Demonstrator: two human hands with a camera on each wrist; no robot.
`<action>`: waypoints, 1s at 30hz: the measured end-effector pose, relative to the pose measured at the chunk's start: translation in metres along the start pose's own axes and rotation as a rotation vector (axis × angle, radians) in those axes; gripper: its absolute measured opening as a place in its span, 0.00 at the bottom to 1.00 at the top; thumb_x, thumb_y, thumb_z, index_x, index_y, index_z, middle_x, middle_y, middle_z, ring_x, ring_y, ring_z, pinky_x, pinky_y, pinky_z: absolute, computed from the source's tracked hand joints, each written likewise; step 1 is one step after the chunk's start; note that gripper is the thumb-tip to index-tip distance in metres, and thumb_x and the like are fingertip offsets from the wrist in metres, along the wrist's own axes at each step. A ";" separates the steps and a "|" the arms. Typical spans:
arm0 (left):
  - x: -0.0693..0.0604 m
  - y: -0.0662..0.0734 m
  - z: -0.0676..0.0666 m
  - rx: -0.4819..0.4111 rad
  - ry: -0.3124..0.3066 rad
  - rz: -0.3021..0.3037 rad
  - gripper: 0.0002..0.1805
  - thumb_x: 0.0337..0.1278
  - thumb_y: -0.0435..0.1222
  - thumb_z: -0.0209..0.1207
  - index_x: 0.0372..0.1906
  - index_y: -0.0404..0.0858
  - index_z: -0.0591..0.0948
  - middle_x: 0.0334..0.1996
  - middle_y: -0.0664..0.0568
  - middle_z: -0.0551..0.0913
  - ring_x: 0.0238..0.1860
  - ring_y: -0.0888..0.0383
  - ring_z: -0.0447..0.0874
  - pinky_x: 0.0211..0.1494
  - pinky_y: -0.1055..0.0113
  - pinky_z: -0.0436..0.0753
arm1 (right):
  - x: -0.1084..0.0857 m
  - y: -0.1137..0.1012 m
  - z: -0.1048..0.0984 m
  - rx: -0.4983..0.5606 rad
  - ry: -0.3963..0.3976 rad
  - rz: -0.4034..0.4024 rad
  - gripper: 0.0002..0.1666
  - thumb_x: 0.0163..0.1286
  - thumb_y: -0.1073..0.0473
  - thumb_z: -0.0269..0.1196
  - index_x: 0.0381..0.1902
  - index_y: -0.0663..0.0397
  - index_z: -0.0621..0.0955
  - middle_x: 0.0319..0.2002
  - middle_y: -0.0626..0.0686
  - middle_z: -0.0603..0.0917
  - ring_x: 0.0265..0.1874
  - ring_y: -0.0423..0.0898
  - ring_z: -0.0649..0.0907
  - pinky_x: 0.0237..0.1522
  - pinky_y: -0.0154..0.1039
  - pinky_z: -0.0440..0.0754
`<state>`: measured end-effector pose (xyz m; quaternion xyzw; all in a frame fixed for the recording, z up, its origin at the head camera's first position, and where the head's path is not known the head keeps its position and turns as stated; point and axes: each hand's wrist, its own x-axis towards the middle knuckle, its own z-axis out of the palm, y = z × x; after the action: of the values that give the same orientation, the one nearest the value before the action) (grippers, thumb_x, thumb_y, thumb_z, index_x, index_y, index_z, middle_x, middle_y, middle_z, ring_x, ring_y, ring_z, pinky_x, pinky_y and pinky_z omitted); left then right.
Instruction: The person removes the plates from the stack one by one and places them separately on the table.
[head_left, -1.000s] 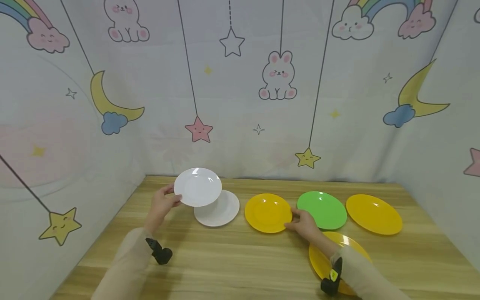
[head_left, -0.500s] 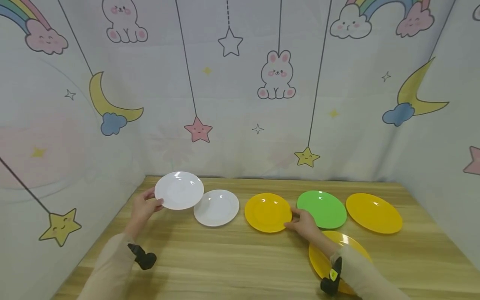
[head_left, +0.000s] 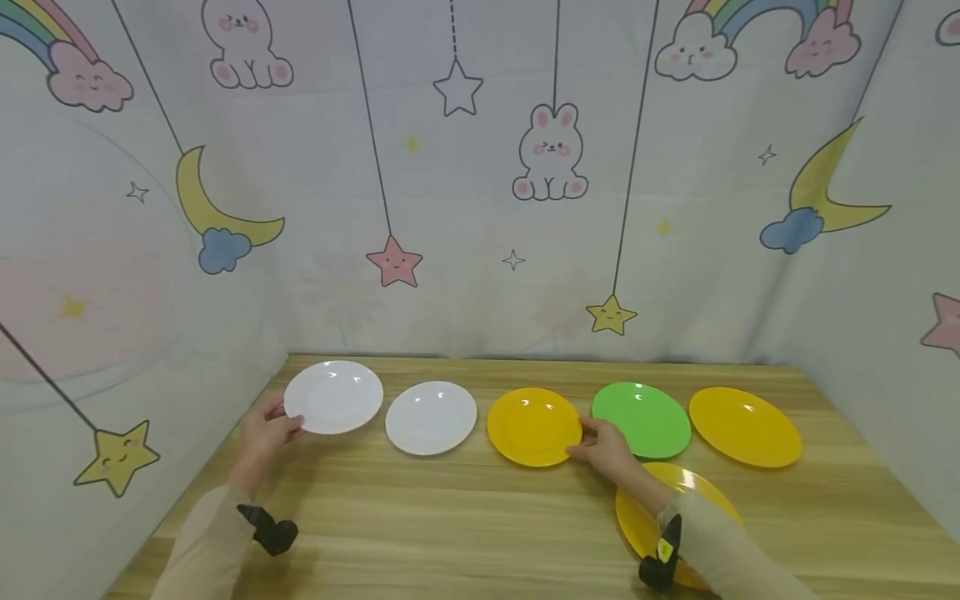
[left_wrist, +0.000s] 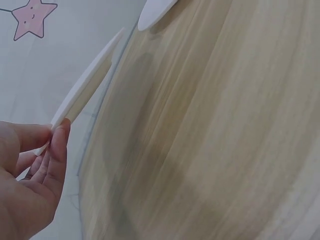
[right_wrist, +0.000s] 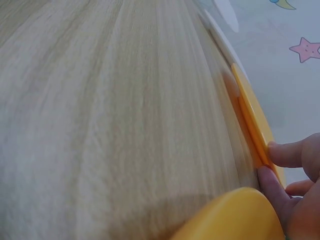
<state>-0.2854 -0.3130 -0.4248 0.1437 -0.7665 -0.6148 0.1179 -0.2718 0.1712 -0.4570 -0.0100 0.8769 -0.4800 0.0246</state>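
Observation:
My left hand point(head_left: 266, 429) pinches the left rim of a white plate point(head_left: 334, 397) between thumb and fingers. In the left wrist view that held plate point(left_wrist: 85, 85) is raised above the tabletop, its shadow below. To its right a second white plate point(head_left: 431, 418) lies on the table. My right hand point(head_left: 606, 450) pinches the right rim of a small yellow plate point(head_left: 534, 427). Seen from the right wrist, the thumb is on top of this yellow plate point(right_wrist: 254, 115) and a finger is under its edge.
A green plate point(head_left: 641, 420) lies just right of my right hand, with a larger yellow plate point(head_left: 745, 427) beyond it. Another yellow plate point(head_left: 637, 512) is partly covered by my right forearm. The wooden table point(head_left: 450, 525) meets a printed cloth backdrop point(head_left: 465, 317) at its far edge.
My left hand has carried the white plate leftward and lower, off from over the second white plate, which now shows whole. The right hand and small yellow plate have stayed in place.

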 end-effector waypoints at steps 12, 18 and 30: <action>-0.004 -0.011 -0.002 0.023 -0.028 0.023 0.30 0.47 0.17 0.53 0.58 0.15 0.60 0.40 0.32 0.72 0.19 0.69 0.77 0.30 0.73 0.83 | 0.000 0.000 0.000 0.015 0.000 -0.013 0.38 0.53 0.67 0.66 0.59 0.76 0.65 0.58 0.70 0.68 0.38 0.47 0.79 0.35 0.35 0.82; -0.006 -0.016 -0.001 0.016 -0.051 -0.007 0.31 0.47 0.16 0.52 0.58 0.12 0.56 0.43 0.25 0.70 0.19 0.70 0.76 0.29 0.74 0.83 | 0.000 0.000 0.001 0.012 0.004 -0.011 0.38 0.53 0.67 0.66 0.59 0.76 0.65 0.59 0.70 0.68 0.38 0.47 0.80 0.36 0.36 0.82; 0.002 -0.028 -0.002 0.054 -0.085 -0.047 0.32 0.44 0.16 0.55 0.56 0.10 0.55 0.41 0.23 0.70 0.20 0.66 0.77 0.27 0.72 0.83 | 0.001 0.000 0.000 0.003 0.003 0.014 0.38 0.53 0.66 0.67 0.60 0.74 0.65 0.59 0.68 0.68 0.38 0.46 0.79 0.37 0.36 0.82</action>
<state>-0.2848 -0.3209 -0.4520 0.1385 -0.7836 -0.6020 0.0668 -0.2723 0.1710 -0.4575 -0.0031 0.8762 -0.4812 0.0267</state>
